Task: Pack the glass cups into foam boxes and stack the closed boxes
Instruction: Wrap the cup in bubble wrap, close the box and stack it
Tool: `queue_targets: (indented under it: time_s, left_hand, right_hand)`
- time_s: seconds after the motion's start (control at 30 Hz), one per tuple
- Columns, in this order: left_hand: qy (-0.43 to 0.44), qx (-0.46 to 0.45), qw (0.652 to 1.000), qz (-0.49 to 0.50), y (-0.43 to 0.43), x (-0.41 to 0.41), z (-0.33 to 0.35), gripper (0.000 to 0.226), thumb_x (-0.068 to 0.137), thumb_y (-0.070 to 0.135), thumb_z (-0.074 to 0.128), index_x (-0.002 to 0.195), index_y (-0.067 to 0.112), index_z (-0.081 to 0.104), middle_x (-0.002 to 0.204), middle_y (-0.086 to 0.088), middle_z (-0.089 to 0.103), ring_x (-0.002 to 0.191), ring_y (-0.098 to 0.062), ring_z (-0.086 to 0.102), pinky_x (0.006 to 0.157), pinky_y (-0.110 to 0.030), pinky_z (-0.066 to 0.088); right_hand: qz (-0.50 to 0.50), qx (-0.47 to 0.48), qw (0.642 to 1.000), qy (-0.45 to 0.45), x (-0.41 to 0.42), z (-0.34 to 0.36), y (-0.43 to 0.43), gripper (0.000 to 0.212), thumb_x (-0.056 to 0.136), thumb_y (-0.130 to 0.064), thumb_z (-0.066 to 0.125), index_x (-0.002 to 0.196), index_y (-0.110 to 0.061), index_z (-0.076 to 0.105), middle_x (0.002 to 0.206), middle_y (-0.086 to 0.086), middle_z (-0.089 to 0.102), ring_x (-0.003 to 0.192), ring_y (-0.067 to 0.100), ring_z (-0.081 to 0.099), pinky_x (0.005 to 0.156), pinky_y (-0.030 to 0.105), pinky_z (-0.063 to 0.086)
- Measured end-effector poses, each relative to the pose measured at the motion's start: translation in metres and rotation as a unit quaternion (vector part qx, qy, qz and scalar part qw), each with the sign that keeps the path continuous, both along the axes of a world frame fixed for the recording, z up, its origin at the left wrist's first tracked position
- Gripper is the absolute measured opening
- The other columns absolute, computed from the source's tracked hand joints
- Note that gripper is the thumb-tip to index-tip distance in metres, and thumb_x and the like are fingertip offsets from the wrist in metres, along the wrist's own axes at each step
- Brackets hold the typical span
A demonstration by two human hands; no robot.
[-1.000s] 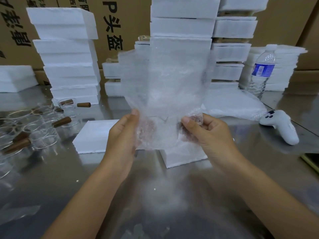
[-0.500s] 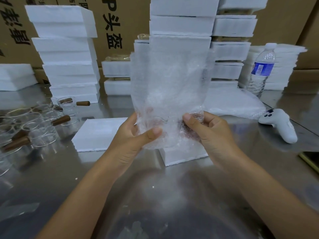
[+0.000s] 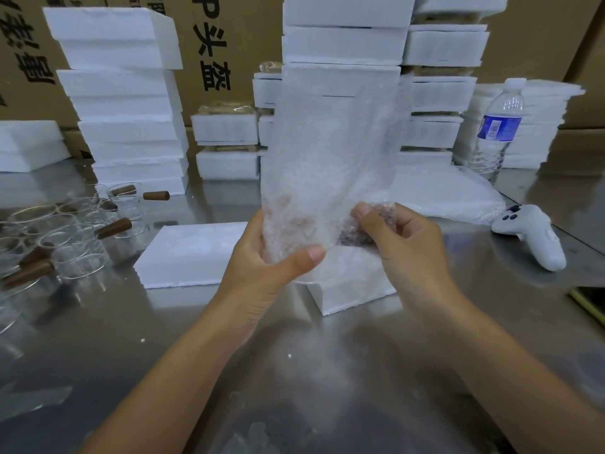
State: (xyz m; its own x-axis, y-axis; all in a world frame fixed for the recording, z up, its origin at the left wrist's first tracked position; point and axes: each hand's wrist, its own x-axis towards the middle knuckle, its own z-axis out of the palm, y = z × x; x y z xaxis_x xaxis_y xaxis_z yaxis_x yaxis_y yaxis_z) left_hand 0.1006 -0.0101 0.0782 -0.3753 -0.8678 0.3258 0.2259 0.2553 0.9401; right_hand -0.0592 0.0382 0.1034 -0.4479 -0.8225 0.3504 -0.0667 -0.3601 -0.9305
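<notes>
The bubble-wrap bag (image 3: 330, 165) veils the foam box stack (image 3: 343, 44) behind it and the left hand's (image 3: 262, 257) fingers. Glass cups (image 3: 49, 240) run off the left edge; a dark object (image 3: 589, 303) is cropped at right.

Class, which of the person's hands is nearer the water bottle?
Right. The right hand sits below-left of the water bottle; the left hand is farther left, across the bubble wrap.

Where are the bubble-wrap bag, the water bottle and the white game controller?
bubble-wrap bag (image 3: 330, 149), head view, middle of the sheet
water bottle (image 3: 498, 126), head view, blue label
white game controller (image 3: 537, 235), head view, its body
</notes>
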Motion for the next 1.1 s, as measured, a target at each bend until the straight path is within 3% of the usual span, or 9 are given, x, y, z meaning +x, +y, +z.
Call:
queue_targets:
  time_s: [0.07, 0.13, 0.23, 0.37, 0.5, 0.67, 0.77, 0.9, 1.1]
  left_hand:
    - [-0.013, 0.008, 1.0, 0.0, -0.001, 0.002, 0.001, 0.069, 0.05, 0.046, 0.085, 0.114, 0.046, 0.058, 0.115, 0.011, 0.068, 0.11, -0.013, 0.063, 0.096, -0.04, 0.049]
    - [-0.025, 0.006, 1.0, -0.016, 0.0, 0.003, 0.003, 0.058, 0.049, 0.05, 0.083, 0.104, 0.052, 0.063, 0.112, 0.014, 0.069, 0.107, -0.01, 0.065, 0.095, -0.038, 0.05]
    - [-0.048, -0.008, 0.998, -0.044, 0.004, 0.003, 0.003, 0.052, 0.052, 0.052, 0.081, 0.102, 0.051, 0.064, 0.113, 0.013, 0.069, 0.107, -0.009, 0.065, 0.092, -0.033, 0.051]
    - [-0.062, -0.039, 0.995, -0.065, 0.009, 0.003, 0.005, 0.045, 0.058, 0.046, 0.079, 0.101, 0.05, 0.065, 0.109, 0.014, 0.07, 0.102, -0.006, 0.066, 0.077, -0.017, 0.052]
    - [-0.068, -0.061, 0.994, -0.068, 0.012, 0.002, 0.007, 0.044, 0.059, 0.042, 0.079, 0.099, 0.048, 0.065, 0.105, 0.015, 0.071, 0.097, -0.003, 0.067, 0.072, -0.012, 0.051]
    - [-0.057, -0.058, 0.995, -0.053, 0.013, 0.0, 0.007, 0.04, 0.058, 0.043, 0.079, 0.094, 0.05, 0.066, 0.102, 0.018, 0.071, 0.094, -0.001, 0.067, 0.071, -0.01, 0.05]
    - [-0.064, -0.061, 0.995, -0.041, 0.013, 0.0, 0.007, 0.04, 0.058, 0.047, 0.077, 0.096, 0.051, 0.066, 0.103, 0.018, 0.071, 0.095, -0.001, 0.067, 0.072, -0.009, 0.049]
    - [-0.075, -0.075, 0.994, -0.027, 0.015, -0.001, 0.009, 0.04, 0.055, 0.047, 0.078, 0.093, 0.051, 0.067, 0.097, 0.02, 0.072, 0.091, 0.001, 0.068, 0.07, -0.008, 0.049]
    - [-0.109, -0.123, 0.986, -0.004, 0.022, -0.003, 0.011, 0.043, 0.053, 0.049, 0.082, 0.089, 0.062, 0.062, 0.091, 0.03, 0.068, 0.087, 0.009, 0.064, 0.067, -0.004, 0.046]
  right_hand:
    - [-0.007, -0.009, 0.999, 0.038, -0.003, 0.003, 0.002, 0.028, 0.085, -0.03, 0.065, 0.073, -0.005, 0.067, 0.072, 0.018, 0.061, 0.067, 0.01, 0.057, 0.066, 0.014, 0.048]
    - [0.009, -0.018, 0.998, 0.053, -0.004, 0.005, 0.005, 0.032, 0.083, -0.035, 0.066, 0.072, -0.004, 0.063, 0.072, 0.012, 0.055, 0.068, 0.009, 0.053, 0.064, 0.013, 0.049]
    - [0.064, -0.006, 0.998, 0.002, -0.003, 0.007, 0.009, 0.026, 0.074, -0.038, 0.067, 0.066, -0.014, 0.067, 0.072, 0.005, 0.056, 0.069, 0.007, 0.058, 0.058, 0.024, 0.056]
    - [0.04, -0.01, 0.998, 0.054, -0.003, 0.008, 0.012, 0.024, 0.072, -0.041, 0.066, 0.066, -0.018, 0.068, 0.065, -0.008, 0.065, 0.069, 0.0, 0.064, 0.053, 0.014, 0.051]
    - [0.047, 0.0, 0.997, 0.063, -0.003, 0.007, 0.013, 0.027, 0.066, -0.048, 0.067, 0.067, -0.022, 0.068, 0.068, -0.007, 0.063, 0.071, 0.008, 0.063, 0.064, 0.035, 0.058]
    - [-0.024, -0.062, 0.997, 0.043, -0.008, 0.007, 0.01, 0.009, 0.076, -0.031, 0.072, 0.077, -0.026, 0.065, 0.065, -0.007, 0.068, 0.066, 0.004, 0.066, 0.067, 0.013, 0.049]
    - [-0.03, -0.061, 0.998, 0.017, -0.011, 0.008, 0.009, 0.009, 0.084, -0.029, 0.067, 0.078, -0.024, 0.062, 0.062, -0.005, 0.069, 0.069, 0.005, 0.067, 0.081, 0.023, 0.048]
    - [-0.042, -0.086, 0.994, 0.05, -0.009, 0.009, 0.01, 0.011, 0.083, -0.022, 0.069, 0.074, -0.024, 0.065, 0.068, -0.008, 0.069, 0.07, 0.004, 0.066, 0.071, 0.014, 0.049]
    - [-0.038, -0.114, 0.984, 0.132, 0.001, 0.005, 0.016, 0.012, 0.076, -0.028, 0.072, 0.067, -0.034, 0.07, 0.074, -0.012, 0.069, 0.074, 0.005, 0.064, 0.065, 0.014, 0.049]
